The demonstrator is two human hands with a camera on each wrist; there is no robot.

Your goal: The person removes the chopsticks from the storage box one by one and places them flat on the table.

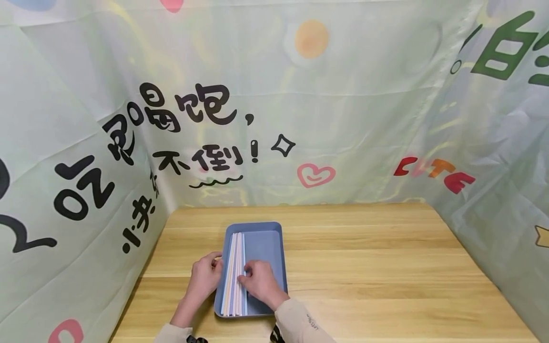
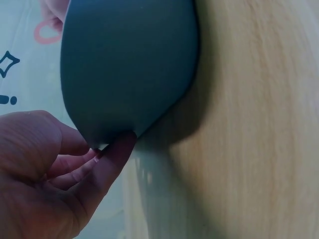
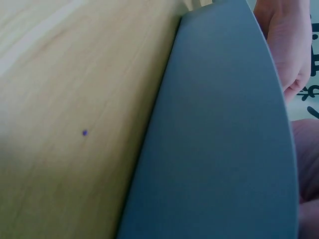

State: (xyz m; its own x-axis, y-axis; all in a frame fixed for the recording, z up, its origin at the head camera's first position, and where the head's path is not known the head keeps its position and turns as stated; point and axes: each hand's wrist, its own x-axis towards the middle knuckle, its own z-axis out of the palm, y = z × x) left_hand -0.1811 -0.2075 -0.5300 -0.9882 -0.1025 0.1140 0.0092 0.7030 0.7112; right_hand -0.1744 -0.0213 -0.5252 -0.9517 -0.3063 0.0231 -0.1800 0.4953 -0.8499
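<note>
left hand pinches the tray at left; right hand bends over the sticks — too small to tell whether it grips any.

tray smooth, matt, plastic-looking; tabletop smooth, wood-grained; backdrop creased cloth, faint sheen

Head view: above, facing forward-down over table. Wrist views: low, close beside tray, shared by all.

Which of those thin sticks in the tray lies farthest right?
The light blue stick at the row's right edge: it borders the bare part of the tray, while the other sticks lie to its left.
</note>
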